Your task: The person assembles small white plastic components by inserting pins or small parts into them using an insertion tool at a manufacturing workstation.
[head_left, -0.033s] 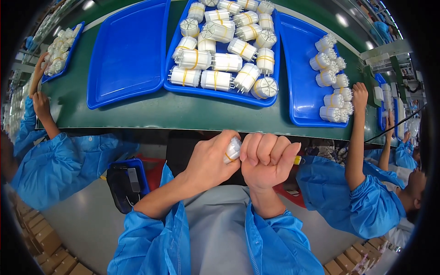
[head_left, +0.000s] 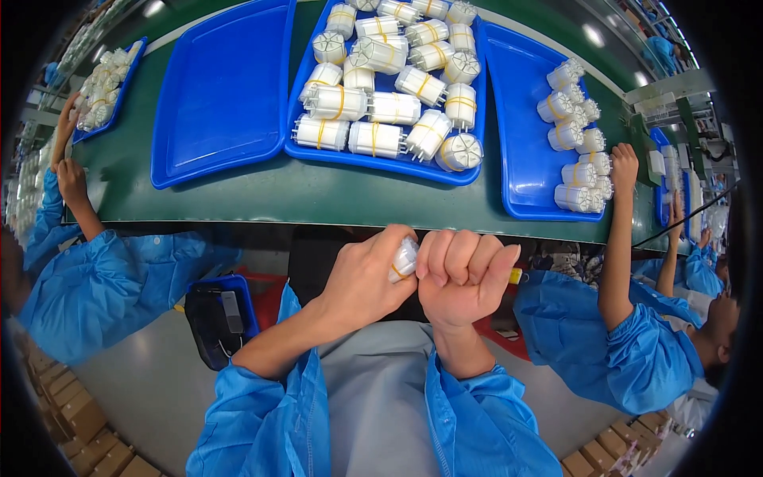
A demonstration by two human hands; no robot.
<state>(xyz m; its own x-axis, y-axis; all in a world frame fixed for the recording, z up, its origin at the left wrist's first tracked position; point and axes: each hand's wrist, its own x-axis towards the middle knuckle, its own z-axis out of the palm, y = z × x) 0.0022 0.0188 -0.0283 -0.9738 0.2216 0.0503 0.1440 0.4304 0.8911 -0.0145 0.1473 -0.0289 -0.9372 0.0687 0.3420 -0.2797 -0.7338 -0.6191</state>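
Just off the bench's near edge, my left hand point(head_left: 364, 270) is closed around a white cylindrical part point(head_left: 404, 261) with a yellow rubber band on it. Most of that part is hidden by my fingers; one end shows toward the right. Against it, my right hand point(head_left: 467, 278) makes a fist, its curled fingers beside the part's exposed end. A short yellow tip point(head_left: 515, 276) sticks out past the right thumb; the rest of this slim object is hidden in the fist. Beyond my hands, a blue tray point(head_left: 381, 163) holds many similar banded white parts, some lying, some upright.
On the green bench point(head_left: 262, 203) another blue tray point(head_left: 222, 87) stands bare at left. The right blue tray point(head_left: 528, 159) carries several white parts along its right side. Co-workers in blue sit on both sides; a co-worker's hand point(head_left: 625, 165) rests beside the right tray.
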